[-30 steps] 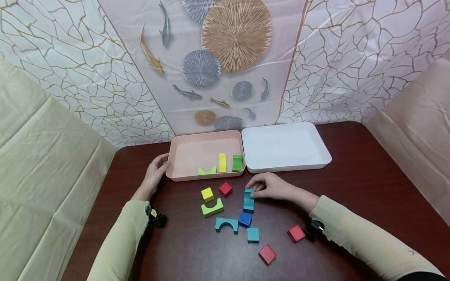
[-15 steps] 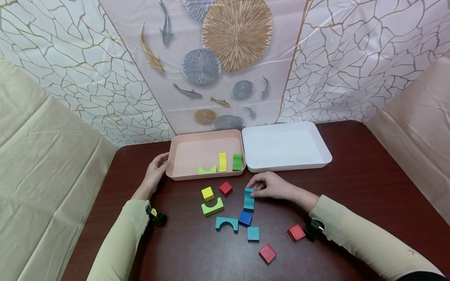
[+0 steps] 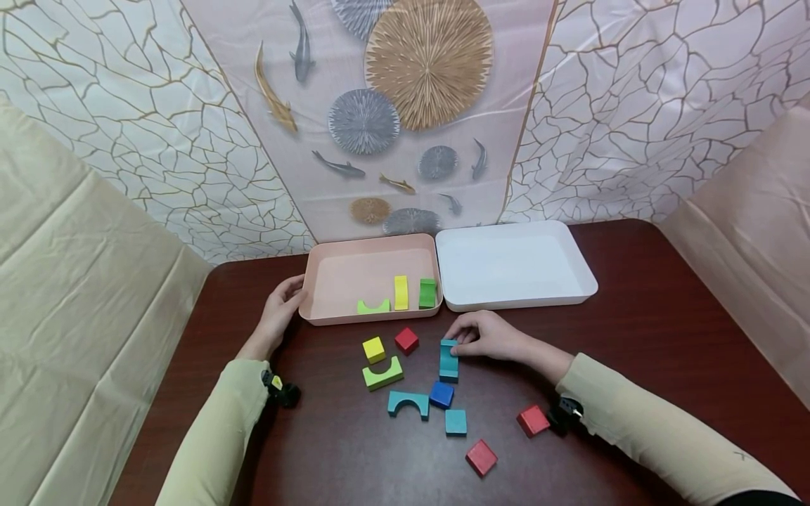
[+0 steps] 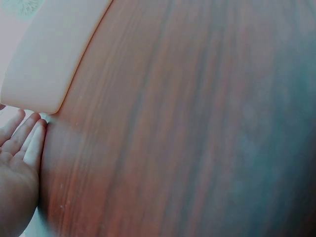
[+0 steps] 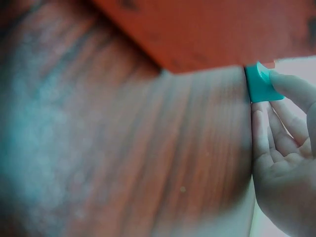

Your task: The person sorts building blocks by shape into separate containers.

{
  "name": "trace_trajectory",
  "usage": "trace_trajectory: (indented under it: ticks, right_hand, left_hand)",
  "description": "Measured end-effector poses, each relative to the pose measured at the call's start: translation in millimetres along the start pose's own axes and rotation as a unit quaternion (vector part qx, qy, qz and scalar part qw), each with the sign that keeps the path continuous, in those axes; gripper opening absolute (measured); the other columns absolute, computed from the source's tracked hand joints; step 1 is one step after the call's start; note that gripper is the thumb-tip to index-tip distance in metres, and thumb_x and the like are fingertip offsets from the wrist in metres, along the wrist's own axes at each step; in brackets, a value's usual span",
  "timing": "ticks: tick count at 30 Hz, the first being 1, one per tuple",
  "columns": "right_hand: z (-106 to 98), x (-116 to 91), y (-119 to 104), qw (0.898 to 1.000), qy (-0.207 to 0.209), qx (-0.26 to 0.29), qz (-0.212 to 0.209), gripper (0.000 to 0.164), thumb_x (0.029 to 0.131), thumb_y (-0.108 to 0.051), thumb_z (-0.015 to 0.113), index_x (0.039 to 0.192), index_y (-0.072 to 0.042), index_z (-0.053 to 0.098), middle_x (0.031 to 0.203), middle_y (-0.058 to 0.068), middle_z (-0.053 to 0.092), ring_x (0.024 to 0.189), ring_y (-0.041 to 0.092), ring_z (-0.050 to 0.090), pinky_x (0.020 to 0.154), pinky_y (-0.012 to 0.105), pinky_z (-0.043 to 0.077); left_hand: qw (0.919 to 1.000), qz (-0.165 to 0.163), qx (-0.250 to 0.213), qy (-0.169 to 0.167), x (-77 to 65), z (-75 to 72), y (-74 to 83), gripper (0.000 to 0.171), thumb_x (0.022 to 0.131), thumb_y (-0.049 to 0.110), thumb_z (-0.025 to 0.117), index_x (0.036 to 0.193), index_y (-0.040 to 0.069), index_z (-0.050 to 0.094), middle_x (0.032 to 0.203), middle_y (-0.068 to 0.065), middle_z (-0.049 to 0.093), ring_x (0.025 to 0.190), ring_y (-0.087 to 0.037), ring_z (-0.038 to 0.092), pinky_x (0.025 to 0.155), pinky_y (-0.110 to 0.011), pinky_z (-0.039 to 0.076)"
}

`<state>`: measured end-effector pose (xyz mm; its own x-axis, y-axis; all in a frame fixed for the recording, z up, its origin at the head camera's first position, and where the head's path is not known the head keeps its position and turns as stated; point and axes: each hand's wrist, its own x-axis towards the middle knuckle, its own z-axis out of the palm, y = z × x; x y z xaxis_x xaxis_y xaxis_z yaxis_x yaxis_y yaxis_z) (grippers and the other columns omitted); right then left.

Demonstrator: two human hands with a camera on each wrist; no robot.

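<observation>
Closest to me, a red cube (image 3: 481,458) lies loose, and a second red cube (image 3: 534,420) sits just beside my right wrist; both seem left within easy reach. Past the teal cube (image 3: 455,422), the teal arch (image 3: 408,396) and the blue cube (image 3: 441,394), my right hand (image 3: 486,336) pinches a teal notched block (image 3: 448,367) by its far end, thumb against fingertips, probably because that end is free of the blue cube; whether the block touches the table (image 3: 639,295), my blurred wrist view doesn't let me tell. My left hand (image 3: 275,313) lies with fairly straight fingers at the left wall of the pink tray (image 3: 344,270), I'd judge to steady it beside the white tray (image 3: 515,263). Counting outward, I have nine blocks outside the trays: three red cubes, including a third red cube (image 3: 406,341), one teal cube, one blue cube, one yellow cube (image 3: 374,350), two teal curved pieces and one lime arch (image 3: 382,377); then three inside the pink tray, a small lime piece (image 3: 373,308), a yellow piece (image 3: 401,293) and a green piece (image 3: 427,294); and two trays
</observation>
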<state>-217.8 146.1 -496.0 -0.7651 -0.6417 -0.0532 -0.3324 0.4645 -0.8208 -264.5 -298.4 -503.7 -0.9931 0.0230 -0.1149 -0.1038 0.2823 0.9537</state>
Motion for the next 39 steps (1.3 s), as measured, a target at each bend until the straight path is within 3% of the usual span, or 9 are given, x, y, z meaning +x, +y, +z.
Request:
trace_trajectory:
  ticks: [8, 15, 21, 30, 39]
  right_hand:
    - [0, -1, 0, 1.0, 0.006, -0.003, 0.0, 0.016, 0.094, -0.015, 0.082, 0.109, -0.008, 0.081, 0.104, 0.006, 0.079, 0.089, 0.006, 0.07, 0.081, 0.021, 0.059]
    - [1, -3, 0, 1.0, 0.013, -0.003, -0.007, 0.015, 0.094, -0.014, 0.082, 0.107, -0.008, 0.082, 0.104, 0.007, 0.079, 0.087, 0.005, 0.07, 0.081, 0.021, 0.06]
    - [0, -3, -1, 1.0, 0.016, -0.002, -0.011, 0.014, 0.094, -0.014, 0.082, 0.107, -0.009, 0.082, 0.104, 0.007, 0.078, 0.087, 0.005, 0.07, 0.081, 0.022, 0.06]
    - [-1, -4, -2, 0.999, 0.024, -0.002, -0.022, 0.012, 0.095, -0.013, 0.081, 0.106, -0.008, 0.082, 0.102, 0.007, 0.078, 0.085, 0.007, 0.069, 0.08, 0.023, 0.059]
    - [-5, -2, -10, 0.999, 0.03, -0.007, -0.021, 0.011, 0.095, -0.012, 0.08, 0.106, -0.013, 0.083, 0.102, 0.003, 0.078, 0.085, 0.005, 0.069, 0.08, 0.023, 0.059]
  left_hand:
    - [1.0, 0.002, 0.007, 0.003, -0.3, 0.2, -0.2, 0.054, 0.114, 0.019, 0.05, 0.163, 0.002, 0.037, 0.165, -0.024, 0.041, 0.153, -0.037, 0.04, 0.102, -0.014, 0.041]
    - [1.0, 0.001, 0.009, -0.003, -1.4, -1.2, -1.6, 0.055, 0.114, 0.021, 0.05, 0.164, 0.003, 0.036, 0.167, -0.023, 0.039, 0.154, -0.037, 0.039, 0.096, -0.008, 0.04]
    - [1.0, 0.004, 0.009, -0.001, -1.0, 1.1, -1.1, 0.054, 0.114, 0.02, 0.05, 0.163, 0.002, 0.037, 0.166, -0.024, 0.04, 0.153, -0.038, 0.04, 0.101, -0.014, 0.041]
    - [0.9999, 0.005, 0.009, -0.002, -1.7, -0.8, -1.7, 0.054, 0.114, 0.019, 0.05, 0.163, 0.001, 0.037, 0.166, -0.024, 0.04, 0.152, -0.038, 0.041, 0.093, -0.005, 0.041]
    - [0.9999, 0.002, 0.013, -0.002, -0.9, -0.2, -0.1, 0.055, 0.114, 0.021, 0.05, 0.163, 0.002, 0.036, 0.166, -0.025, 0.04, 0.153, -0.038, 0.04, 0.095, -0.008, 0.041]
